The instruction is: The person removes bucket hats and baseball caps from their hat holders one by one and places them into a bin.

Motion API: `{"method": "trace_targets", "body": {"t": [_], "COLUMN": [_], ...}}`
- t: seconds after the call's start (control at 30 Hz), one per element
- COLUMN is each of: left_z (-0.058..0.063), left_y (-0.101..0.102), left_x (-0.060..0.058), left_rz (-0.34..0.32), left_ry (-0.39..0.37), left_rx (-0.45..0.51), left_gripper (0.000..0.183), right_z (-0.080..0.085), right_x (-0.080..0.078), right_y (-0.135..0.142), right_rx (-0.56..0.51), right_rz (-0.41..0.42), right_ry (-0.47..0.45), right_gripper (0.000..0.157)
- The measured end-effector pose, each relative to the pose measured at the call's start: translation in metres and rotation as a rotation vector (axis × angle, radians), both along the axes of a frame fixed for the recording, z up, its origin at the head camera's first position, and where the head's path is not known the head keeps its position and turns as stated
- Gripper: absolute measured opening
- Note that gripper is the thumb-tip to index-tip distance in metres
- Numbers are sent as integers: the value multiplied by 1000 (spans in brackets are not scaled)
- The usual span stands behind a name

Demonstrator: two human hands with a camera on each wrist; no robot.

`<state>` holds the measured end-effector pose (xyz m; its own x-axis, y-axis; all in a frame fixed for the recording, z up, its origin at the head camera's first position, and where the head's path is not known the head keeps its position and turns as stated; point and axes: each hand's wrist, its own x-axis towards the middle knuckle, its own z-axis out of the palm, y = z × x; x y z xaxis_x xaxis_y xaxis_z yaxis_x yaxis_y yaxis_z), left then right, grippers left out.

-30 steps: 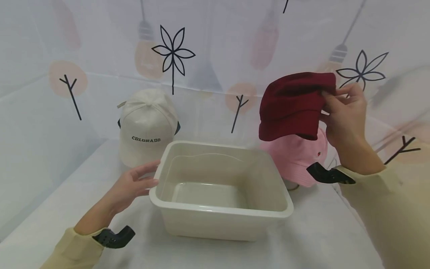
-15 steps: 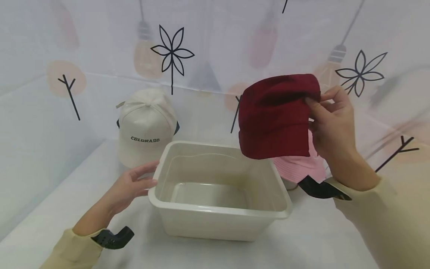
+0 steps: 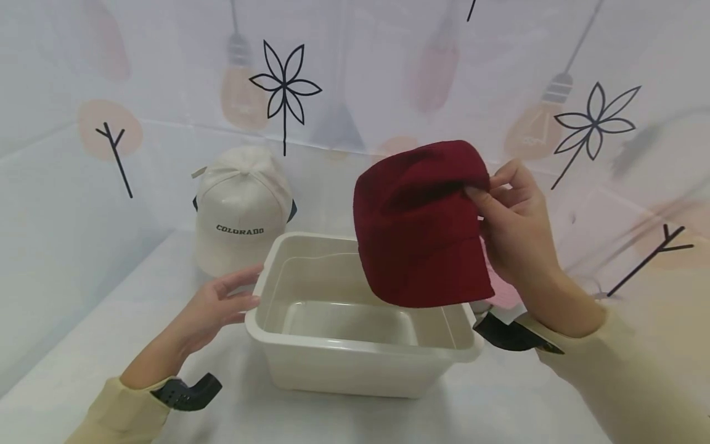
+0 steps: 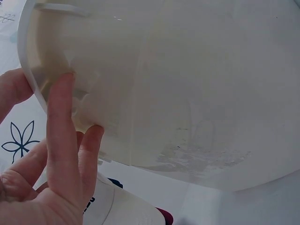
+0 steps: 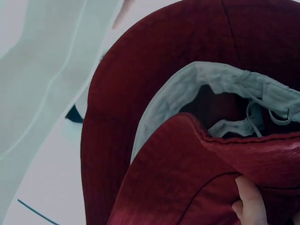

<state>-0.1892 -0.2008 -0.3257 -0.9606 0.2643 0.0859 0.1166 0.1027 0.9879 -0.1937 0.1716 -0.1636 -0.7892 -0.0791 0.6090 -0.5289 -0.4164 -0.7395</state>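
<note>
My right hand pinches a dark red bucket hat by one side, thumb in front. The hat hangs above the right part of a cream plastic bin and hides some of its far rim. In the right wrist view, the hat's wide brim and pale inner lining show, and fingertips lie on the cloth. My left hand touches the bin's left side with extended fingers. In the left wrist view, its fingertips rest against the bin's outer wall.
A cream cap marked COLORADO stands behind the bin at left. Behind my right hand, a pink cap is mostly hidden. White cloth covers the table, and a printed sheet hangs at the back.
My right hand has brought the red bucket hat left and down, from in front of the pink cap to over the bin. The left hand and the bin have stayed nearly still.
</note>
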Motion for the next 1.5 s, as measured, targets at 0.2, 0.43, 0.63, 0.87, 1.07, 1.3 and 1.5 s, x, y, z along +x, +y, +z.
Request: {"method": "trace_targets", "body": {"t": [0.2, 0.43, 0.63, 0.87, 1.07, 1.3, 1.5], "left_z": [-1, -1, 1, 0, -1, -1, -1], "left_y": [-2, -1, -1, -1, -1, 0, 1], "left_x": [1, -1, 1, 0, -1, 0, 0], "left_rz": [4, 5, -15, -11, 9, 16, 20], "left_ry": [0, -6, 6, 7, 5, 4, 4], "left_rx": [-16, -10, 4, -4, -4, 2, 7], "left_gripper": [65, 65, 64, 65, 65, 64, 64], "right_z": [-10, -23, -34, -48, -61, -82, -96], "right_x": [1, -5, -25, -47, -66, -84, -97], "right_y": [-12, -25, -31, -35, -44, -55, -63], "right_rx": [99, 224, 385, 575, 757, 986, 1076], "right_rz": [51, 39, 36, 63, 53, 20, 120], "right_ry": [-15, -92, -122, -97, -66, 234, 583], "right_gripper": [21, 26, 27, 21, 17, 23, 28]}}
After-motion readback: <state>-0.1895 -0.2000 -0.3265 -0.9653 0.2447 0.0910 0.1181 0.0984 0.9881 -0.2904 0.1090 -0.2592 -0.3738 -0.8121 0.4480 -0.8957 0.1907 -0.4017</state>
